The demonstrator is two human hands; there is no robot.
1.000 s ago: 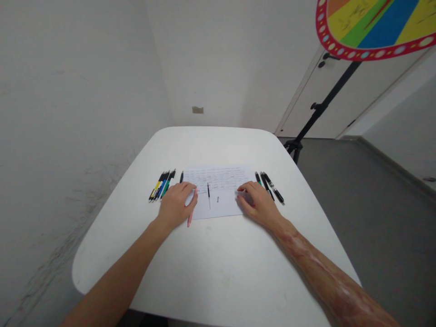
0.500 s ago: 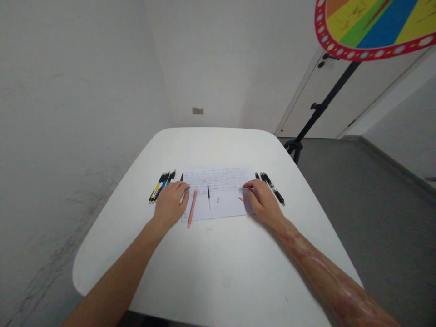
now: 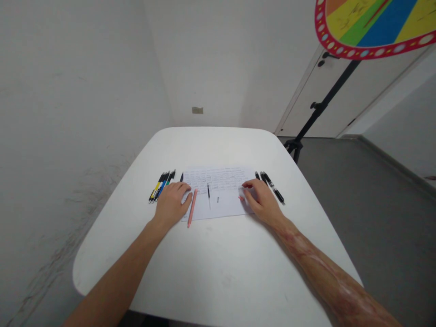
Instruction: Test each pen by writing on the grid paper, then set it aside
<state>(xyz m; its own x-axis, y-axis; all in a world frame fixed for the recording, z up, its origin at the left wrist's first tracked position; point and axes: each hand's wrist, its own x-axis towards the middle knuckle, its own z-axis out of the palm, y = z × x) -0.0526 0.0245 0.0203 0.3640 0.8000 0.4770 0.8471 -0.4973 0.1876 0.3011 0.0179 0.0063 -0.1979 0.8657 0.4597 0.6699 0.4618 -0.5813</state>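
Observation:
My left hand (image 3: 172, 200) rests at the left side of a handwritten sheet of paper (image 3: 230, 206), fingers lying loosely and thumb apart. Its thumb is close to a pink pen barrel (image 3: 192, 210), which lies slanted over the paper's lower left edge. Between the hands, a thin pen refill (image 3: 209, 195) with a dark upper part and a small metal spring (image 3: 218, 200) lie on the sheet. My right hand (image 3: 261, 200) rests over the paper's right edge, fingers curved and thumb apart. Beside its thumb is a small pink pen piece (image 3: 241, 198). Neither hand holds anything visible.
Several pens (image 3: 161, 187) in different colours lie left of my left hand, and a dark pen (image 3: 181, 177) is partly hidden by it. Black pens (image 3: 273, 188) lie beyond my right hand. The white table (image 3: 218, 268) has rounded corners. A colourful wheel (image 3: 374, 27) stands at right.
My left thumb has shifted slightly right, closer to the pink pen barrel. My right thumb and fingers have moved a little. The pen parts stay where they were.

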